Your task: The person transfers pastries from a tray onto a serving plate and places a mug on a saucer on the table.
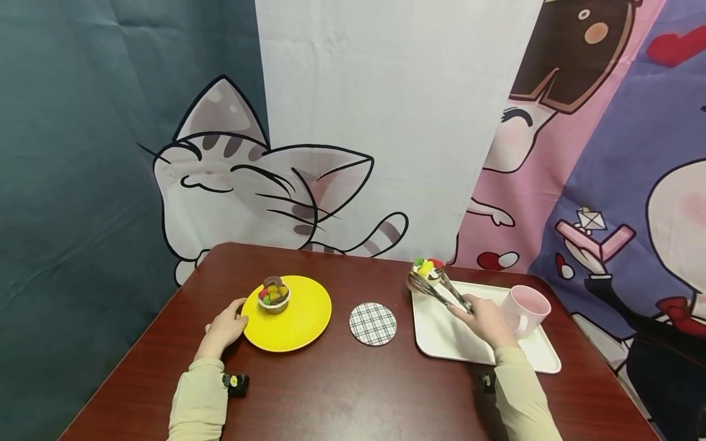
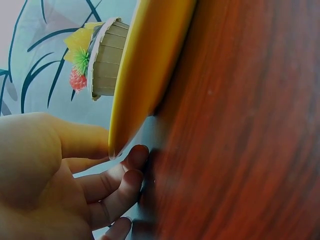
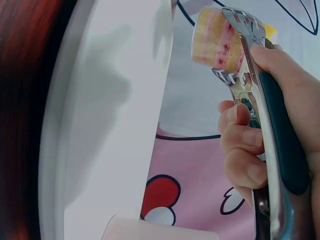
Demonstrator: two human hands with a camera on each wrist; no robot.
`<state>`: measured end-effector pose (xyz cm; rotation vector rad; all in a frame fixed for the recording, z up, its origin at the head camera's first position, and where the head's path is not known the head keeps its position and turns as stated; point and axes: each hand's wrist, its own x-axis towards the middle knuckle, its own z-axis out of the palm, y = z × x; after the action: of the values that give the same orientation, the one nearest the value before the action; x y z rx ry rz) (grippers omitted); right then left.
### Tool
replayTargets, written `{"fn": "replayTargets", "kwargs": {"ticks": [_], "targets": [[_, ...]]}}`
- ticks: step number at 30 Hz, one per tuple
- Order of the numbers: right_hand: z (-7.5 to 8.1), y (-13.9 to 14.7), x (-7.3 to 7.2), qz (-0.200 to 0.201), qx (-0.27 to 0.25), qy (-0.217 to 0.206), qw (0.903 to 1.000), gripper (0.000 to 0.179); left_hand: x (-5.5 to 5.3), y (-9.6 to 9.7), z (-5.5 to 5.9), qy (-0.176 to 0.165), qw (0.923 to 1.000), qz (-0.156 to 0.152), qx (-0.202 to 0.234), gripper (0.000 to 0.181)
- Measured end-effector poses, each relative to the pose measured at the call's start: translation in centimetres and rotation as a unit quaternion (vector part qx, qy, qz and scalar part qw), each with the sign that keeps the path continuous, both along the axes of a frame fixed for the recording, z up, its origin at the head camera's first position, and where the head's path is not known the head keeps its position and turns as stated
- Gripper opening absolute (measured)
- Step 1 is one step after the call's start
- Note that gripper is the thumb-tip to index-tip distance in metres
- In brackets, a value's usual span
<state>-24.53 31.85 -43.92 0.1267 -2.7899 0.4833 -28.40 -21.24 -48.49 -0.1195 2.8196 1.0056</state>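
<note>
My left hand pinches the near-left rim of a yellow plate, thumb at the upper side and fingertips at the underside in the left wrist view. On that plate stands a cupcake topped with fruit and a brown piece. My right hand grips metal tongs with dark green handle pads. Between the tongs' toothed ends is a small layered cake, pink and yellow at the side, with fruit on top. The tongs hold it above the far left corner of a white tray.
A pink mug stands on the right part of the tray, close beside my right hand. Between plate and tray lies a round checked coaster. Behind the dark red wooden table hangs a cartoon-printed cloth.
</note>
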Motion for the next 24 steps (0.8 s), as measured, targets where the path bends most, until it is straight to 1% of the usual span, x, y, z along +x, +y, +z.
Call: {"fn": "replayTargets", "kwargs": {"ticks": [6, 9, 15, 24], "targets": [[0.6, -1.4, 0.1, 0.005, -0.003, -0.008, 1.0000, 0.037, 0.2, 0.0, 0.0, -0.004, 1.0000, 0.004, 0.001, 0.050], [0.7, -2.2, 0.0, 0.013, -0.003, 0.001, 0.9999, 0.035, 0.1, 0.1, 0.0, -0.003, 1.0000, 0.004, 0.001, 0.050], [0.3, -4.1, -0.4, 0.030, -0.006, 0.021, 0.9993, 0.034, -0.1, 0.1, -0.1, -0.001, 1.0000, 0.006, 0.000, 0.050], [-0.1, -7.5, -0.7, 0.035, -0.017, 0.000, 0.9992, 0.041, -0.3, 0.0, -0.3, -0.007, 0.9999, 0.009, 0.001, 0.051]]}}
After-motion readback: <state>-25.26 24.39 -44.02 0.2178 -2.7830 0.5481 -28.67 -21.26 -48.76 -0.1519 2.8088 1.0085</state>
